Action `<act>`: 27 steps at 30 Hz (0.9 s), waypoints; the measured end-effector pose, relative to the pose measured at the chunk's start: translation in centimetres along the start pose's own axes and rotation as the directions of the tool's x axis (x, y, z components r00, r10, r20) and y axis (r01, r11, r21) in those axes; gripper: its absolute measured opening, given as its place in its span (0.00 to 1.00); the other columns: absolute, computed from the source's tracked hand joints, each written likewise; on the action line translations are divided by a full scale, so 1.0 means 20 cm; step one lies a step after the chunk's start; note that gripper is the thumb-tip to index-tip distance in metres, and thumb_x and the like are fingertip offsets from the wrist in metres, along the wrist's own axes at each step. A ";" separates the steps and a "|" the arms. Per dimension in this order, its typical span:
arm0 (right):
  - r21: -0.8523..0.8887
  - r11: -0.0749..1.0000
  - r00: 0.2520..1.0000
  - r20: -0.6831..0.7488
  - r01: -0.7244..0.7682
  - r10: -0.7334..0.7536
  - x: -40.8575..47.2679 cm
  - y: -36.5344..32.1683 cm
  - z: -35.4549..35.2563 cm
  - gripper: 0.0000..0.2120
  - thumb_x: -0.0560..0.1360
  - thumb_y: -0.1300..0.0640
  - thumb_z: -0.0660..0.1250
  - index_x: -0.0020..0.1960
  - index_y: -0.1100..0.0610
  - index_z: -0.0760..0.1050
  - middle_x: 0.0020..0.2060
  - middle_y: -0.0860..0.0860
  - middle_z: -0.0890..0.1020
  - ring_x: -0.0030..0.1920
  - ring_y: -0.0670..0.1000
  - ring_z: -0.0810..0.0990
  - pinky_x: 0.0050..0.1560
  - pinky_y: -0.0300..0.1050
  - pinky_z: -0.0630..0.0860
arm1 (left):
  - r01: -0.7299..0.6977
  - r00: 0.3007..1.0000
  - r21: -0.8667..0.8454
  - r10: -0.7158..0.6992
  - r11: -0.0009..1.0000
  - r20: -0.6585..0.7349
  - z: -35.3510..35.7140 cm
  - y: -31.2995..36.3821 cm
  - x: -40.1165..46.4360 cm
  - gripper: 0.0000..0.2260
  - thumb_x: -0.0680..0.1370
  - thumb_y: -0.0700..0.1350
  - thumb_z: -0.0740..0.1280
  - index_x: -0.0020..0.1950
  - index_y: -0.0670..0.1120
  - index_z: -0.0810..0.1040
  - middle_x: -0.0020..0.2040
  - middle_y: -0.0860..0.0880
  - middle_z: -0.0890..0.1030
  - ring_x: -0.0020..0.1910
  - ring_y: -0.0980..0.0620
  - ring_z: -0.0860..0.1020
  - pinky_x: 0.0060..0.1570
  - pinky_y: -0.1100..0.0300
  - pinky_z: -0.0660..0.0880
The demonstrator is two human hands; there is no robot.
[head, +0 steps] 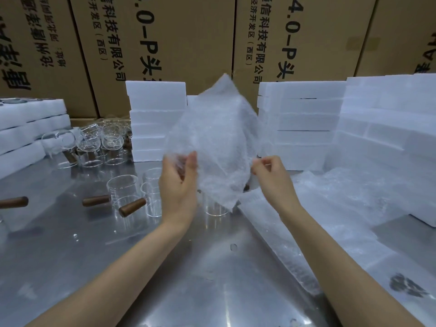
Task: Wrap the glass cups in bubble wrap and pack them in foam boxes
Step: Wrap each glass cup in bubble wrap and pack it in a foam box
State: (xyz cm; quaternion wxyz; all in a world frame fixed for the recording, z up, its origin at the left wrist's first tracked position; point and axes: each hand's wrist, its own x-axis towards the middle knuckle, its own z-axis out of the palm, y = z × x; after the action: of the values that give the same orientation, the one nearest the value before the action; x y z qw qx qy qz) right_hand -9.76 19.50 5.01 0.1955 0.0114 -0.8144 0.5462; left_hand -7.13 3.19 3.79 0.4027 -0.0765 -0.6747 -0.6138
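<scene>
Above the shiny steel table (212,279), the left hand (178,187) and right hand (271,178) each pinch the clear crumpled bubble wrap sheet (217,142), held upright near clear glass cups with brown wooden handles (122,192).

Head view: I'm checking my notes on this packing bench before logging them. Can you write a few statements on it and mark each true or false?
1. Both hands hold up a clear sheet of bubble wrap above the steel table. True: the left hand and right hand each hold an edge.
2. The white foam boxes stand stacked at the back. True.
3. The clear glass cups with brown wooden handles lie right of the hands. False: they are on the left.
4. The brown cardboard cartons are blank. False: they carry black print.
5. The right hand's grip is a flat open palm. False: its fingers pinch the wrap.
</scene>
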 end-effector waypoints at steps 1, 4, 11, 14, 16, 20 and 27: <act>-0.156 0.986 0.998 0.050 0.056 -0.049 0.00 0.02 0.02 0.11 0.78 0.44 0.58 0.52 0.50 0.71 0.48 0.45 0.78 0.44 0.44 0.76 0.41 0.42 0.69 | 0.027 0.998 -0.005 -0.027 1.000 -0.048 -0.01 -0.01 0.02 0.09 0.79 0.53 0.62 0.43 0.52 0.67 0.36 0.53 0.71 0.31 0.64 0.69 0.33 0.69 0.68; -0.395 0.899 0.969 0.225 0.187 -0.103 0.00 0.08 0.09 0.15 0.78 0.44 0.57 0.57 0.53 0.74 0.54 0.48 0.76 0.53 0.49 0.76 0.50 0.47 0.73 | 0.067 0.989 0.021 -0.064 0.998 -0.136 -0.05 -0.06 0.06 0.08 0.81 0.51 0.62 0.45 0.53 0.64 0.38 0.55 0.72 0.31 0.68 0.71 0.34 0.75 0.68; -0.468 0.869 0.940 0.342 0.161 0.011 0.00 0.11 0.08 0.13 0.77 0.42 0.59 0.46 0.51 0.73 0.45 0.47 0.78 0.46 0.49 0.76 0.43 0.44 0.71 | -0.028 0.997 0.243 0.010 0.970 0.075 -0.06 -0.14 0.05 0.27 0.78 0.38 0.66 0.71 0.49 0.55 0.55 0.51 0.73 0.40 0.60 0.77 0.39 0.67 0.75; -0.407 0.906 0.937 0.349 0.114 0.039 0.00 0.12 0.09 0.12 0.78 0.43 0.59 0.44 0.51 0.71 0.41 0.46 0.80 0.44 0.49 0.77 0.41 0.43 0.70 | -0.179 0.971 0.337 0.111 0.924 0.210 -0.06 -0.14 0.02 0.34 0.78 0.39 0.65 0.72 0.60 0.48 0.58 0.48 0.71 0.40 0.56 0.77 0.37 0.59 0.77; -0.320 0.943 0.959 0.283 0.091 0.003 -0.01 0.10 0.09 0.11 0.78 0.44 0.60 0.41 0.49 0.69 0.40 0.45 0.79 0.44 0.48 0.77 0.38 0.42 0.68 | -0.267 0.946 0.370 0.168 0.890 0.278 -0.06 -0.14 0.01 0.32 0.79 0.40 0.64 0.73 0.62 0.49 0.57 0.50 0.71 0.42 0.53 0.78 0.38 0.58 0.78; -0.096 0.995 0.998 0.061 0.013 -0.007 0.01 0.08 0.06 0.09 0.78 0.49 0.60 0.44 0.53 0.69 0.40 0.48 0.79 0.44 0.51 0.78 0.41 0.43 0.71 | -0.289 0.935 0.464 0.143 0.838 0.324 -0.06 -0.14 0.02 0.17 0.80 0.45 0.63 0.69 0.53 0.72 0.52 0.54 0.71 0.46 0.51 0.75 0.47 0.57 0.75; 0.360 0.922 0.942 -0.238 -0.141 0.237 0.05 0.05 -0.01 0.08 0.81 0.50 0.54 0.47 0.54 0.66 0.38 0.48 0.76 0.39 0.47 0.74 0.39 0.42 0.68 | -0.310 0.852 0.591 -0.059 0.744 0.521 -0.05 -0.15 -0.01 0.27 0.76 0.48 0.59 0.76 0.52 0.62 0.63 0.52 0.76 0.61 0.49 0.74 0.53 0.57 0.69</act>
State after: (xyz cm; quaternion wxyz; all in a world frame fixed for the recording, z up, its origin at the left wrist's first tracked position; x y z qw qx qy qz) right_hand -10.84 20.37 4.45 0.2486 -0.1112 -0.6704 0.6902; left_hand -8.27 1.61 1.37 0.2531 -0.1363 -0.9204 -0.2651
